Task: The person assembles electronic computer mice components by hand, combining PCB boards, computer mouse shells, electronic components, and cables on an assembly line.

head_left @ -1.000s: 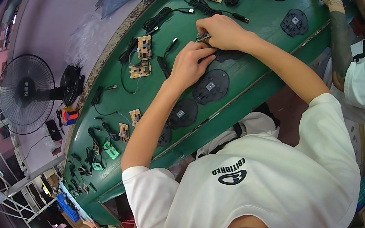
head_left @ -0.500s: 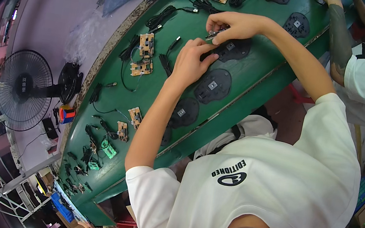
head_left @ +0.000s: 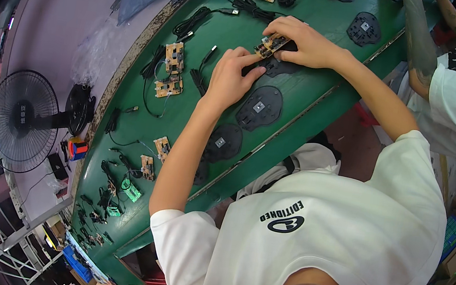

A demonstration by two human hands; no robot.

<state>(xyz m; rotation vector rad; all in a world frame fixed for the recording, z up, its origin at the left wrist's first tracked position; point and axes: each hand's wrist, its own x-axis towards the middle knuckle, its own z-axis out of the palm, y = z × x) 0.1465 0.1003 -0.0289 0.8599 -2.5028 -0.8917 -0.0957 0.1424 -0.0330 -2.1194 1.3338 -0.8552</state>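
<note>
Tan circuit board (head_left: 269,46) is held in the right hand (head_left: 306,44).

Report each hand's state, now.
Left hand: at the tan circuit board; whether it holds anything cannot be told.
Right hand: closed, holding the tan circuit board.

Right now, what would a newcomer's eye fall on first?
Likely the tan circuit board with black parts, held in the right bare hand over a dark, rounded plastic base, the left bare hand close beside. Next, the long green tabletop sweeping beneath them, then the large round black-caged fan at far left.
</note>
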